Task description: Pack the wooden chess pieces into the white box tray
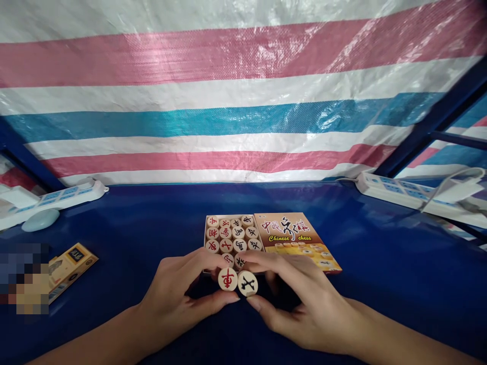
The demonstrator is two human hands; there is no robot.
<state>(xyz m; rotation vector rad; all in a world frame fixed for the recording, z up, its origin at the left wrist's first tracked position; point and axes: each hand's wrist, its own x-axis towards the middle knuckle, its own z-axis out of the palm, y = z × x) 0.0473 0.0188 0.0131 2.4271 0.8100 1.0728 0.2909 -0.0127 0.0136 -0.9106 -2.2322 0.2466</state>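
An open box (207, 234) of round wooden Chinese chess pieces sits on the blue table, its lid (294, 238) printed "Chinese chess" lying beside it on the right. My left hand (178, 299) pinches a piece with a red character (227, 279) between thumb and fingers. My right hand (304, 299) pinches a piece with a black character (247, 283) the same way. The two pieces touch edge to edge, tilted up toward me, just in front of the box. Several pieces fill the box in rows.
White power strips lie at the back left (57, 198) and back right (399, 190), the right one with a cable. A pale oval object (40, 220) and a small printed yellow box (68, 268) lie at the left. A striped tarp (243, 101) hangs behind the table.
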